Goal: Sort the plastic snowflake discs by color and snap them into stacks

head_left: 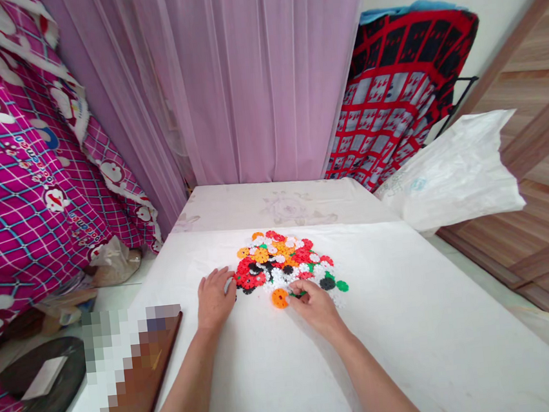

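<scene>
A heap of notched plastic discs (284, 257) in red, orange, white, black and green lies on the white-covered table (271, 375). At its near edge my right hand (313, 302) is closed in a pinch on an orange disc (279, 298), gripping it by its right side. My left hand (216, 296) rests at the left edge of the heap, fingers spread a little and tips beside the red discs (246, 272). Nothing shows in that hand. Small green (342, 285) and black discs (327, 283) lie just beyond my right hand.
A brown phone-like slab (145, 374), partly pixelated, lies at the table's left. Past the right edge stands a white plastic bag (456, 175). Purple curtains (252, 78) hang behind the table, and a pink patterned cloth (30, 145) hangs at the left.
</scene>
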A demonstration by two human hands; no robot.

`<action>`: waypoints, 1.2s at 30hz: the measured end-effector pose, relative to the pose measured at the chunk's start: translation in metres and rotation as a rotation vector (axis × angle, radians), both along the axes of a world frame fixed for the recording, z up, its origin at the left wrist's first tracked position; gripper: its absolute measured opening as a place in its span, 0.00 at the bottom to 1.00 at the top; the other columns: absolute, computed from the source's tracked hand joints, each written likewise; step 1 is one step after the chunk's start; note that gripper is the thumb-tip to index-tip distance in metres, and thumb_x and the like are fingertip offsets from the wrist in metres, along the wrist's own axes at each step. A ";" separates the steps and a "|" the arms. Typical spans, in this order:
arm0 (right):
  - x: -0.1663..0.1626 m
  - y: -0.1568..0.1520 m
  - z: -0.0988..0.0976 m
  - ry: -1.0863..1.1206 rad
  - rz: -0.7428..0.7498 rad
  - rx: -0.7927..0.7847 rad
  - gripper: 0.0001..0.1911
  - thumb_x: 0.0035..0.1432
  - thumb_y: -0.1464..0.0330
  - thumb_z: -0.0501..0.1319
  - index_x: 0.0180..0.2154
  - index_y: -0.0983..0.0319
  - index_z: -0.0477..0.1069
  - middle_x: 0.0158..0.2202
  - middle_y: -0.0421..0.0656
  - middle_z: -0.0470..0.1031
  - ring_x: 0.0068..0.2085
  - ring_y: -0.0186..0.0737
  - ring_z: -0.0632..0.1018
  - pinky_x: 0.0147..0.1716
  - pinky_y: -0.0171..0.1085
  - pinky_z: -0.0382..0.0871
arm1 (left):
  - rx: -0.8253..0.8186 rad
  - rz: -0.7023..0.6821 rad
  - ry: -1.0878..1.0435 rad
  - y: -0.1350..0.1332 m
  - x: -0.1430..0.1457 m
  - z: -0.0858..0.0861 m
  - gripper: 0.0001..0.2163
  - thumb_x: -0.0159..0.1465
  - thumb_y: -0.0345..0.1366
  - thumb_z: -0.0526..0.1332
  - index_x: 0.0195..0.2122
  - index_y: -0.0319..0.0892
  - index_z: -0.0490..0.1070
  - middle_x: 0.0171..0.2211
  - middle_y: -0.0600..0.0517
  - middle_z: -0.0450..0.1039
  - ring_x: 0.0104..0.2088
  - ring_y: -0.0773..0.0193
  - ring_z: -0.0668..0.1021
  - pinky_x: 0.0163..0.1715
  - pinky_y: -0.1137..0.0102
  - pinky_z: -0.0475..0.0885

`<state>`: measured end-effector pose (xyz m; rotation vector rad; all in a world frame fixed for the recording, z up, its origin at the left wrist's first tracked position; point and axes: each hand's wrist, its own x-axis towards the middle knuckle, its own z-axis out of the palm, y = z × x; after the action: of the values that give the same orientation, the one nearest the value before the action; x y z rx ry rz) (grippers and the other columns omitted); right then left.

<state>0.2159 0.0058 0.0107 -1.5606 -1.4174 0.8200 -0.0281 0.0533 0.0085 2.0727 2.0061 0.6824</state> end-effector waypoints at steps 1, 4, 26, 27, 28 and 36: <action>0.000 -0.001 0.001 -0.019 0.001 0.008 0.13 0.45 0.60 0.62 0.33 0.59 0.75 0.32 0.40 0.76 0.28 0.36 0.73 0.29 0.34 0.68 | 0.000 -0.001 0.000 0.000 0.000 0.000 0.15 0.66 0.39 0.52 0.48 0.50 0.74 0.57 0.50 0.71 0.62 0.53 0.67 0.62 0.50 0.57; 0.001 0.000 0.002 -0.079 -0.004 0.041 0.13 0.49 0.60 0.59 0.35 0.59 0.76 0.33 0.41 0.77 0.28 0.36 0.73 0.29 0.35 0.68 | 0.000 0.000 -0.002 0.000 0.000 0.000 0.15 0.66 0.39 0.52 0.48 0.50 0.74 0.58 0.50 0.71 0.62 0.52 0.67 0.62 0.49 0.56; -0.052 0.108 0.033 -0.759 0.232 0.115 0.17 0.55 0.67 0.63 0.48 0.59 0.75 0.45 0.47 0.78 0.51 0.48 0.72 0.50 0.43 0.62 | 0.011 -0.006 0.000 0.002 0.001 -0.001 0.15 0.66 0.39 0.52 0.49 0.49 0.75 0.57 0.50 0.71 0.62 0.52 0.68 0.62 0.48 0.57; -0.052 0.108 0.032 -0.755 0.229 0.115 0.17 0.55 0.67 0.63 0.48 0.59 0.75 0.45 0.46 0.78 0.50 0.48 0.72 0.50 0.42 0.62 | 0.012 -0.006 0.001 0.002 0.001 -0.001 0.15 0.66 0.39 0.52 0.49 0.49 0.75 0.57 0.50 0.71 0.62 0.51 0.68 0.62 0.47 0.57; -0.052 0.108 0.031 -0.750 0.232 0.117 0.16 0.55 0.67 0.63 0.46 0.58 0.76 0.44 0.46 0.79 0.49 0.47 0.72 0.49 0.42 0.62 | 0.010 -0.005 0.001 0.002 0.001 -0.001 0.15 0.66 0.39 0.52 0.49 0.49 0.75 0.57 0.50 0.71 0.62 0.51 0.68 0.62 0.47 0.57; -0.039 0.101 0.037 -0.592 0.152 0.208 0.15 0.64 0.68 0.52 0.43 0.58 0.78 0.46 0.46 0.77 0.49 0.42 0.73 0.51 0.39 0.63 | -0.017 -0.001 -0.001 0.001 0.002 0.004 0.15 0.66 0.38 0.52 0.49 0.49 0.74 0.58 0.50 0.71 0.62 0.52 0.67 0.62 0.48 0.56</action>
<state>0.1765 0.1065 0.0474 -1.6138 -1.9908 0.2774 -0.0264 0.0540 0.0121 2.0639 2.0029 0.6639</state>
